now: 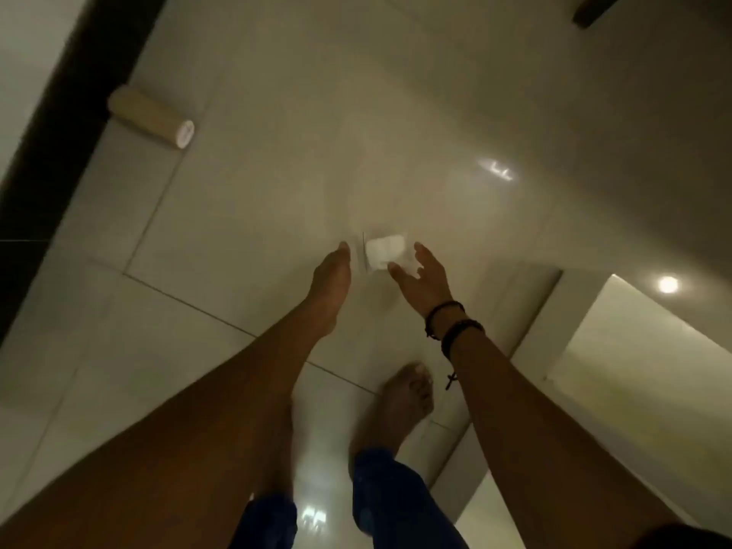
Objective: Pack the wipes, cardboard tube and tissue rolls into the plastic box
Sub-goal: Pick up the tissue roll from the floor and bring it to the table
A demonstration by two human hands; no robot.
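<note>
Head view: small white item point(382, 251), blurred, prob. a tissue roll or wipes pack, can't tell which, sits on the tiled floor point(245, 200) right between both hands. Right hand point(422, 277) is just beside it on its right, fingers spread and curved, wide open, nothing held; fingertips look at or near its edge, contact unclear w/ the blur. Left hand point(330, 281) is just left of it, fingers straight and together, flat like a stop, also holding nothing.

Step in hand, I'd say: pick up this white item. To do it well: close right hand fingers around its sides, use left as a backstop so it doesn't skid on the glossy tile, squeeze lightly since it's soft, lift straight up.

Cardboard tube point(152, 120) w/ a white end cap lies on its side well away, far up-left of the left hand, next to a dark wall base point(59, 124); it could roll, so grab across the body.

Plastic box: not clearly in view, so locate it before carrying.
</note>
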